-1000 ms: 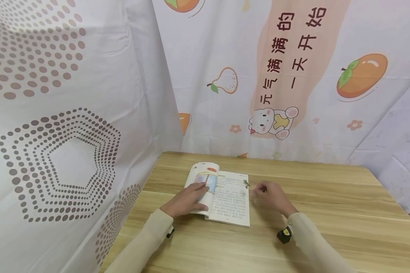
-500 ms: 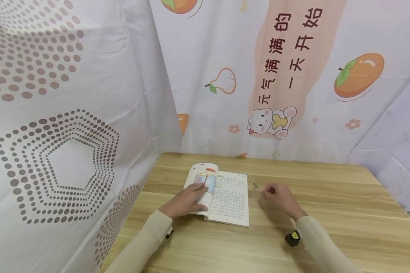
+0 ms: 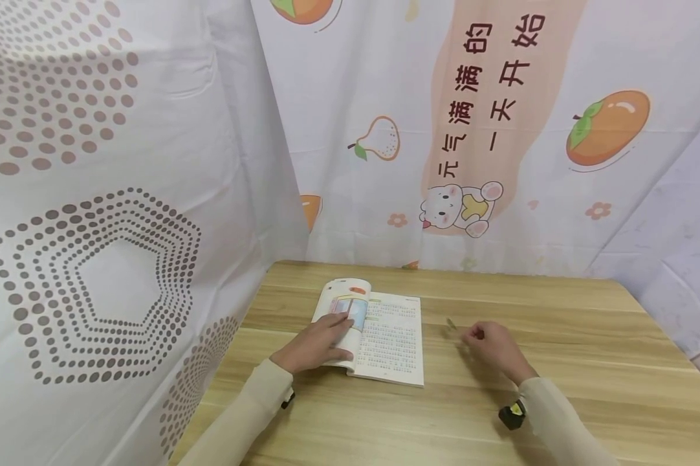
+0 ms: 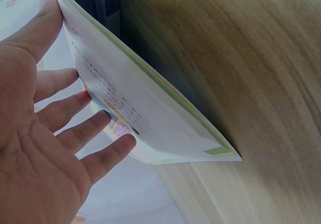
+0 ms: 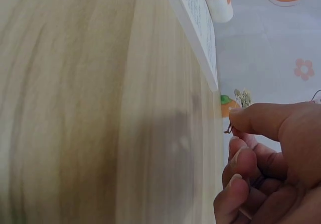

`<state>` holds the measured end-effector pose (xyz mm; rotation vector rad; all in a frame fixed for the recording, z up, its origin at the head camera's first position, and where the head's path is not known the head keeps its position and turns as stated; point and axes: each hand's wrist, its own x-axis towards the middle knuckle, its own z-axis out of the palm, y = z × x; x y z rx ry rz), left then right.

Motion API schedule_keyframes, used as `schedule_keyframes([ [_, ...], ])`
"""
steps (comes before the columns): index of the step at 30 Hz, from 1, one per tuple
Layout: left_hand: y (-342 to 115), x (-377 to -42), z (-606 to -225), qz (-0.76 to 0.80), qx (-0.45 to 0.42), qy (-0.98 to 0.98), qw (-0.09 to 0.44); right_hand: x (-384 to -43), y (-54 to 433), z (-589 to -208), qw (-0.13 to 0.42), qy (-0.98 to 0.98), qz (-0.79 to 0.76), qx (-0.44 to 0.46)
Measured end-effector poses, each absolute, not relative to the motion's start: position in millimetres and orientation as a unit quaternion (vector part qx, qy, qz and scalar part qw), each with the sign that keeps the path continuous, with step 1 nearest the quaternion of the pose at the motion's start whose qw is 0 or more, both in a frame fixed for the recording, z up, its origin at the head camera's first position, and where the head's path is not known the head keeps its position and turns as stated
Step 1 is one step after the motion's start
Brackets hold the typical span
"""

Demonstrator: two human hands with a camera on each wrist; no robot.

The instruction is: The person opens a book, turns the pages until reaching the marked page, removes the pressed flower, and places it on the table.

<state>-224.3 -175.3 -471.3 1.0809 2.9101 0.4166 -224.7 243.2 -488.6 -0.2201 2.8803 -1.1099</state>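
An open book (image 3: pixel 392 346) lies on the wooden table, its left-hand pages arching up and its right page flat with printed text. My left hand (image 3: pixel 316 343) rests on the raised left pages, over a coloured picture. In the left wrist view, the fingers (image 4: pixel 80 133) are straight and spread against the page (image 4: pixel 105 58). To the right of the book, my right hand (image 3: pixel 497 348) pinches a small dried plant sprig (image 3: pixel 453 325) between thumb and index finger, above the table. Pale clustered bits on the sprig (image 5: pixel 245 97) show in the right wrist view.
The wooden table (image 3: pixel 589 336) extends right of the book and in front of it. A white curtain with fruit prints (image 3: pixel 356 213) hangs behind the table. Another dotted cloth (image 3: pixel 123 278) hangs along the left side.
My right hand has moved right, carrying the sprig from the right page's edge out over the table. The left hand has stayed on the book.
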Motion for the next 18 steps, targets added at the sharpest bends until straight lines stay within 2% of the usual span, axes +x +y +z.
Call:
schedule_keyframes([
  [18, -177, -224, -474, 0.139, 0.345, 0.928, 0.002, -218, 255, -501, 0.050, 0.931, -0.358, -0.041],
])
